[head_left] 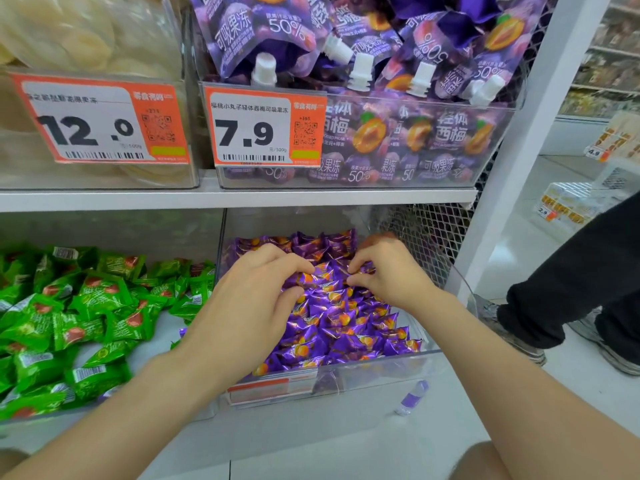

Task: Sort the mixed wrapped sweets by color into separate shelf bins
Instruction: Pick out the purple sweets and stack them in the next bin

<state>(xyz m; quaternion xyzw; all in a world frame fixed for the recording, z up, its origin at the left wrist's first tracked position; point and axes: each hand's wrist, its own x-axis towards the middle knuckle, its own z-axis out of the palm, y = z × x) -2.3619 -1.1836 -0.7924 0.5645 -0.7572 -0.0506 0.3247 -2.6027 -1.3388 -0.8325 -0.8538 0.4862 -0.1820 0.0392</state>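
— Head view, lower shelf, centre: left hand [256, 289] and right hand [388, 271] deep in the clear bin [381, 372], heaped with purple sweets [346, 327].

— Clamped or loose?

— Clamped, both: curled fingertips pinching purple sweets, nearly meeting mid-heap.

— And at nine o'clock?

— Green sweets [86, 306], piled just beside the bin.

— Above?

— At twelve o'clock, purple pouches [398, 140] behind a 7.9 tag [263, 129]. At three o'clock, a bystander's black trouser leg [571, 271].

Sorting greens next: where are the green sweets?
The green sweets lie left in the head view, below the 12.0 tag, beside the purple sweets bin.
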